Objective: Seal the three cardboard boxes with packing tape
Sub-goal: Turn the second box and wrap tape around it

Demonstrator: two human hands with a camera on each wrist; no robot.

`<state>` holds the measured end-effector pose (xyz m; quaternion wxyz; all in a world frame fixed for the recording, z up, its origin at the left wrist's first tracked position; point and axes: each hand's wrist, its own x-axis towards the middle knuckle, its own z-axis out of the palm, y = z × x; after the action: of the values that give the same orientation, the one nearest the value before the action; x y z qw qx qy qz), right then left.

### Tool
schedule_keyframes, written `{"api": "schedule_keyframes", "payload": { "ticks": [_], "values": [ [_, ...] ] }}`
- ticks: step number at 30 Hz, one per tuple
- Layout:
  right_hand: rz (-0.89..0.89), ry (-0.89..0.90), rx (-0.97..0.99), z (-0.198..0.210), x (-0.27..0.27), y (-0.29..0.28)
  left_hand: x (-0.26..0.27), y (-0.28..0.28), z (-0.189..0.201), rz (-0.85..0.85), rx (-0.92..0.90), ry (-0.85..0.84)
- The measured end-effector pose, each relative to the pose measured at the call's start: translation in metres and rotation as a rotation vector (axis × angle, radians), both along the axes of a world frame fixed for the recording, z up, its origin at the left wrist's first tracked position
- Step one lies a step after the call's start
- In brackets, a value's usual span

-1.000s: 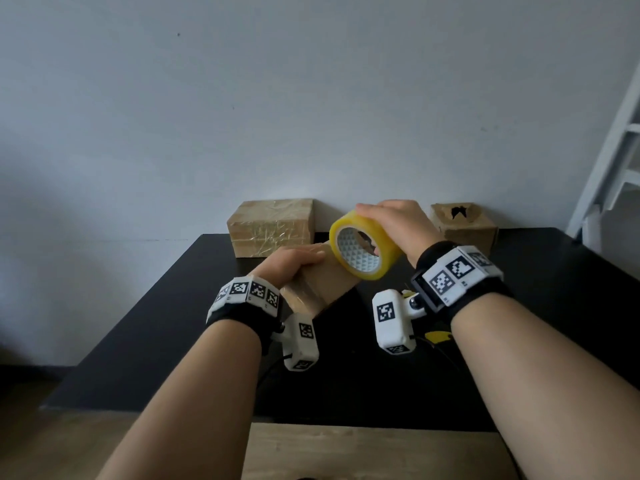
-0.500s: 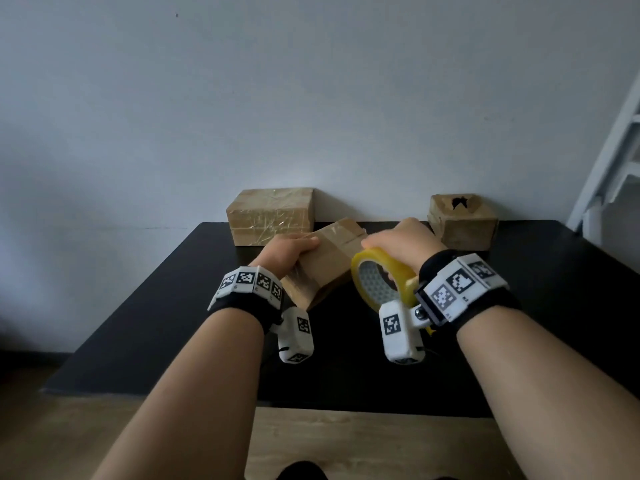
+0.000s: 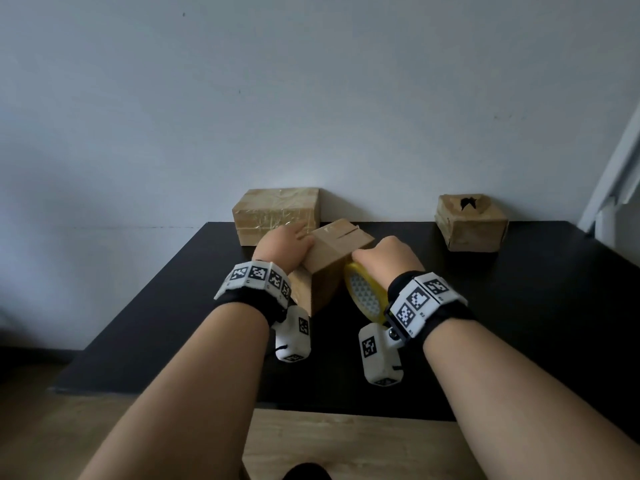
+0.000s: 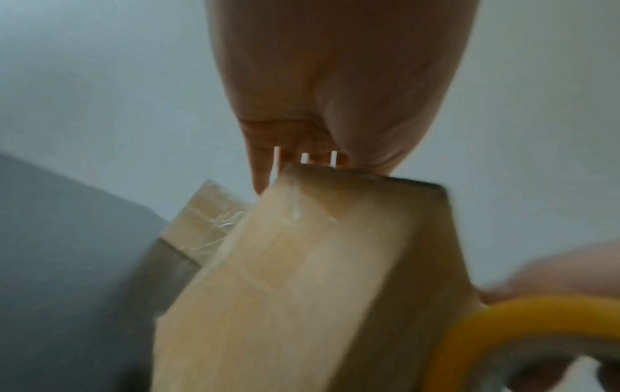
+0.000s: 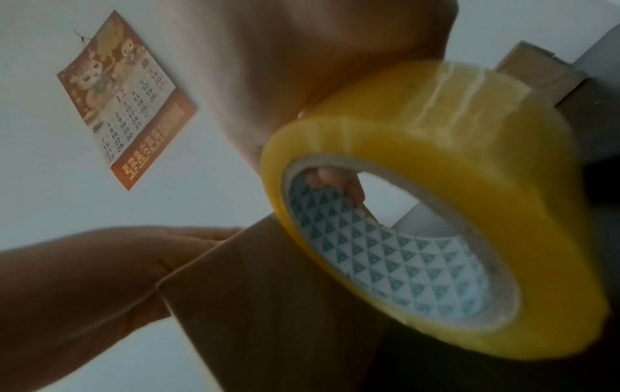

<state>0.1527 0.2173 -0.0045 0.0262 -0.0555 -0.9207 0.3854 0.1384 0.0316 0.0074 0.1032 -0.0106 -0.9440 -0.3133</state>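
Note:
A small cardboard box (image 3: 332, 258) stands tilted on the black table (image 3: 519, 306), its top seam showing a slit. My left hand (image 3: 284, 245) grips the box's top left edge; in the left wrist view the fingers (image 4: 268, 148) curl over that edge of the box (image 4: 302, 278). My right hand (image 3: 384, 258) holds a yellow roll of packing tape (image 3: 363, 294) against the box's right side, with fingers (image 5: 332, 180) hooked through the core of the tape roll (image 5: 436, 212). A taped box (image 3: 277, 214) sits behind at the wall. A third box (image 3: 471, 223) with a torn top stands at the back right.
The table ends at a pale wall behind the boxes. A white frame (image 3: 616, 168) leans at the far right. A wooden surface (image 3: 346, 445) lies below the table's near edge. A calendar (image 5: 124, 100) hangs on the wall in the right wrist view.
My right hand has brought the tape roll down from above the box to its right side. The box and my left hand have sunk lower toward the table.

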Motion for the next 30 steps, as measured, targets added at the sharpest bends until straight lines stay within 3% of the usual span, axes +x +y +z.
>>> {"api": "schedule_keyframes", "payload": {
  "ticks": [2, 6, 11, 15, 21, 30],
  "values": [
    [-0.002, 0.013, 0.018, -0.001, -0.003, -0.002, 0.0, 0.01, 0.005, -0.101, -0.159, 0.042],
    [-0.015, 0.021, 0.036, -0.002, -0.007, -0.002, -0.004, 0.028, -0.005, -0.291, -0.614, -0.119],
    [0.01, 0.026, 0.035, -0.004, -0.013, -0.003, -0.01, 0.024, -0.012, -0.268, -0.637, -0.174],
    [0.024, 0.016, 0.019, -0.005, -0.014, -0.001, -0.009, 0.021, -0.005, -0.274, -0.515, -0.193],
    [0.059, 0.008, -0.032, -0.011, -0.011, 0.009, -0.003, 0.004, -0.005, -0.239, -0.292, -0.075],
    [0.066, 0.054, -0.528, 0.013, -0.005, 0.022, -0.004, 0.0, 0.005, -0.174, 0.22, -0.079]
  ]
}}
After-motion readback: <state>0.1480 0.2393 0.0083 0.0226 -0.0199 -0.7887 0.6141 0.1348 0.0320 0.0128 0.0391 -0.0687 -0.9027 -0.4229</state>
